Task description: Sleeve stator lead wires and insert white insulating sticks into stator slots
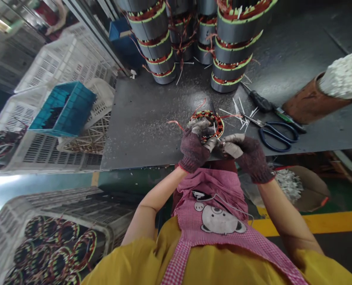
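A motor stator (220, 126) with copper-red windings and a yellow-green rim rests near the table's front edge. My left hand (194, 146), in a dark knitted glove with pale fingertips, closes on its near left side. Beside its lower right edge, my right hand (245, 152), gloved alike, has thumb and fingers pinched together. Whatever lies between those fingertips is too small to make out. Reddish lead wires (176, 122) stick out from the stator to the left, top and right. Thin white sleeve tubes (238, 109) lie scattered just right of it.
Stacked stators (232, 51) stand at the back. Blue-handled scissors (278, 136), a black-handled tool (261, 101) and a rusty cylinder (307, 99) packed with white tubes are on the right. Left of the table are a blue bin (63, 111) and white crates (54, 146); a crate (104, 233) holds more stators.
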Tool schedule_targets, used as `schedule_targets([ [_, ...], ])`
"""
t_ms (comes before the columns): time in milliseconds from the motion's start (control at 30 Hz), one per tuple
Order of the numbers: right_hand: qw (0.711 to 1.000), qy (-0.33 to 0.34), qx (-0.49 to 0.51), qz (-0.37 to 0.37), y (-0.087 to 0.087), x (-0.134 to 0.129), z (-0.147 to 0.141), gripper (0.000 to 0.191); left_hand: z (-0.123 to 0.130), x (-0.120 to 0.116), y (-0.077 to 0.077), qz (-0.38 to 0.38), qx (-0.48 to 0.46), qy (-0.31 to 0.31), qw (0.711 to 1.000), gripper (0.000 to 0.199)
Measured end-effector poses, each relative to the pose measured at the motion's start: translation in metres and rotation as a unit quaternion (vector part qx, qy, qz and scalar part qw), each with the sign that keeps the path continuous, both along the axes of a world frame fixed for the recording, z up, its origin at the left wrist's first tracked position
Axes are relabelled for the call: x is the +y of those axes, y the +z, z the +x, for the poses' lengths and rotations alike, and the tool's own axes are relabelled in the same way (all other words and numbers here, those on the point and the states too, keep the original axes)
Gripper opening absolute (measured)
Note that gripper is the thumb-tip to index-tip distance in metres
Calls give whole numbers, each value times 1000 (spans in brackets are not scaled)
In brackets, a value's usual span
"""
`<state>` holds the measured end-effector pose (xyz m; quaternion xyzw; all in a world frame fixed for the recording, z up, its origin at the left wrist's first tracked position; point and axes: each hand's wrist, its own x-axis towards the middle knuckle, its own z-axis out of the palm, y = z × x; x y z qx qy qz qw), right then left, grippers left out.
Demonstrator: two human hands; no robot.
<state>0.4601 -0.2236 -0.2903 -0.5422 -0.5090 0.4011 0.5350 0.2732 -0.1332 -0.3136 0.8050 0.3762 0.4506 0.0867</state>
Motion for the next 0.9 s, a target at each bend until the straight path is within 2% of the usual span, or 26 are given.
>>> schedule_targets([
  [100,999,-14,-34,14,0,4,2,24,5,-1,3,6,-44,-12,999,32],
  [200,995,-26,-88,34,3,6,5,19,7,2,5,29,-32,-45,998,12],
  [333,992,-15,-100,71,7,8,6,21,6,5,2,15,3,-42,999,26],
  [400,992,-14,-93,82,8,9,6,23,6,6,-1,15,4,-41,999,25],
  [567,984,-32,-173,10,2,15,4,27,3,10,-2,-3,22,-67,998,8],
  [700,969,-45,-240,-24,1,20,5,31,-3,11,3,-19,45,-84,995,13],
  [900,949,-16,-312,33,20,20,1,32,3,9,7,-25,68,-70,995,11],
])
